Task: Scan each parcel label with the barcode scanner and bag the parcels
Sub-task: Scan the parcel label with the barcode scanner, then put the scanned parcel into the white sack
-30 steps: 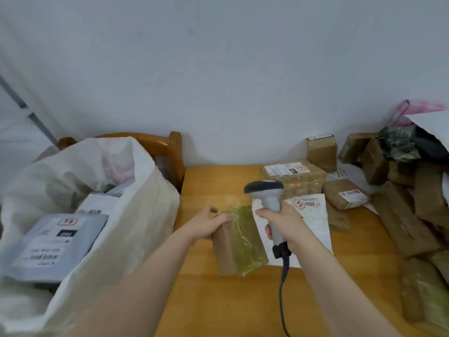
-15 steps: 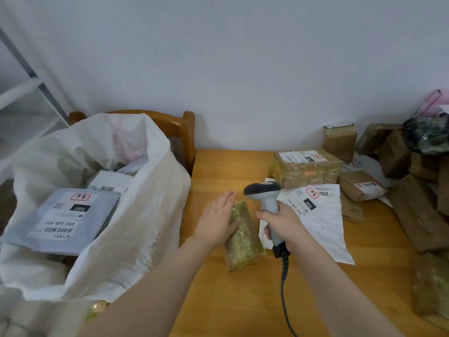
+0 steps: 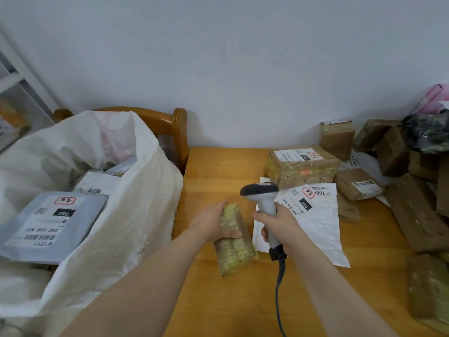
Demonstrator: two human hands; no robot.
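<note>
My left hand (image 3: 213, 222) grips a small taped brown parcel (image 3: 235, 249) lying on the wooden table (image 3: 218, 171), thumb curled over its top face. My right hand (image 3: 279, 229) holds the grey barcode scanner (image 3: 263, 198) by its handle, head pointing away; its cord (image 3: 279, 295) hangs toward me. A red scan dot shows on the side of a taped box (image 3: 301, 166) with a white label. A white mailer (image 3: 313, 215) with a label lies under my right hand. The big white sack (image 3: 136, 215) stands open at the left, with a grey labelled mailer (image 3: 53, 222) inside.
Several brown parcels (image 3: 413, 203) are piled along the table's right side, with a dark bag (image 3: 427, 132) and a pink one (image 3: 432, 98) on top. A wooden chair back (image 3: 175, 127) rises behind the sack. A white shelf frame (image 3: 21, 81) stands at far left.
My left hand turned the small parcel over and laid it flat, then closed its thumb over it. The scanner stayed about where it was. My view shifted left and down.
</note>
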